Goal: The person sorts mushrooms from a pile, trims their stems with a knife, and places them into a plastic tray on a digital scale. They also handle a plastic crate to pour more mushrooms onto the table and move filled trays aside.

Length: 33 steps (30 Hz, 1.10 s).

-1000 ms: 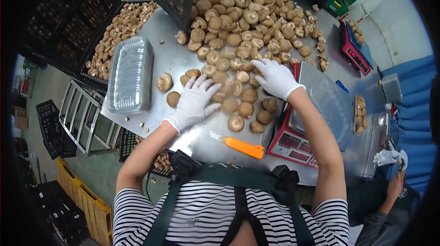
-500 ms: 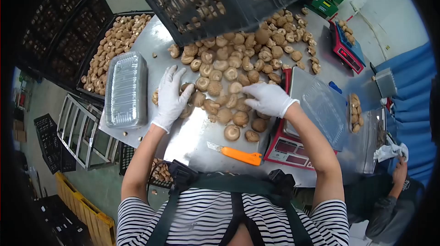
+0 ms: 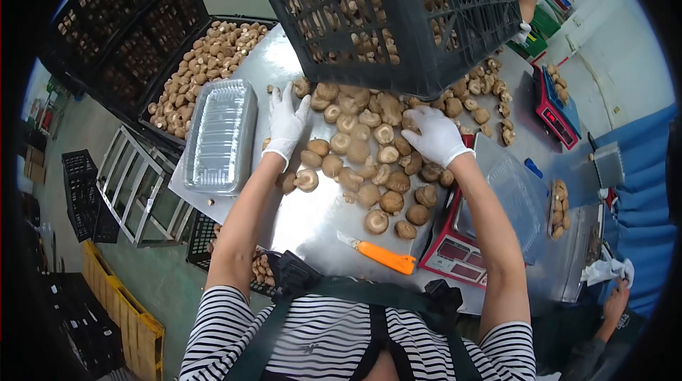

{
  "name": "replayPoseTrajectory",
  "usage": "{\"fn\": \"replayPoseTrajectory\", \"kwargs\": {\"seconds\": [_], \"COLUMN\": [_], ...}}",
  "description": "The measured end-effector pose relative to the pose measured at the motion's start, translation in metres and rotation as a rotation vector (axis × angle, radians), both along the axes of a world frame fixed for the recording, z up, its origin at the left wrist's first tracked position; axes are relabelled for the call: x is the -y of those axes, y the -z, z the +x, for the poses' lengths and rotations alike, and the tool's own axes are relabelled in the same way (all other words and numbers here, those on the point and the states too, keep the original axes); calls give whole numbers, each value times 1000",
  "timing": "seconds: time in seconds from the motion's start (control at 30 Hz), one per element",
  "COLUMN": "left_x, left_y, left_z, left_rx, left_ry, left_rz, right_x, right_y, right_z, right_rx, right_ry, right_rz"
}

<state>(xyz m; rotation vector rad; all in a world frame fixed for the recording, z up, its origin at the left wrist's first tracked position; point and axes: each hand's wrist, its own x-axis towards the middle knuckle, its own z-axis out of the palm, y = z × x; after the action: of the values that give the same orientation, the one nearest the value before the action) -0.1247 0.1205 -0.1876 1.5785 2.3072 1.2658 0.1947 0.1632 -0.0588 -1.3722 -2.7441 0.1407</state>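
Brown mushrooms (image 3: pixel 366 157) lie spread over a steel table (image 3: pixel 312 221). My left hand (image 3: pixel 286 122), in a white glove, rests flat with fingers apart at the left edge of the pile. My right hand (image 3: pixel 435 136), also gloved, lies on the mushrooms at the pile's right side, fingers curved over them; I cannot tell if it grips one. A black plastic crate (image 3: pixel 398 12) holding mushrooms hangs tilted just above the far side of the pile, close over both hands.
A stack of clear plastic trays (image 3: pixel 222 136) lies left of my left hand. An orange-handled knife (image 3: pixel 380 253) sits near the front edge. A red scale (image 3: pixel 465 249) with a clear tray (image 3: pixel 515 193) stands right. A mushroom-filled crate (image 3: pixel 206 68) sits far left. Another person's gloved hand (image 3: pixel 523 31) is behind.
The black crate has swung in over the pile and now covers its far part. Both my hands have slid farther up the table, my left hand moving left to the pile's edge.
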Motion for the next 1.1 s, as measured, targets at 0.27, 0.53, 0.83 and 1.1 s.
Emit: {"fn": "replayPoseTrajectory", "kwargs": {"seconds": [0.27, 0.53, 0.83, 1.1], "left_x": [-16, 26, -10, -2], "left_y": [2, -25, -46, -37], "left_z": [19, 36, 50, 57], "left_rx": [109, 91, 204, 19], "left_ry": [101, 286, 155, 125], "left_rz": [-40, -108, 79, -5], "right_x": [-42, 19, 37, -1], "right_y": [19, 28, -4, 8], "right_z": [-43, -46, -25, -24], "right_rx": [-107, 211, 178, -179], "right_ry": [-123, -281, -336, -58], "right_rz": [-19, -134, -216, 28]}}
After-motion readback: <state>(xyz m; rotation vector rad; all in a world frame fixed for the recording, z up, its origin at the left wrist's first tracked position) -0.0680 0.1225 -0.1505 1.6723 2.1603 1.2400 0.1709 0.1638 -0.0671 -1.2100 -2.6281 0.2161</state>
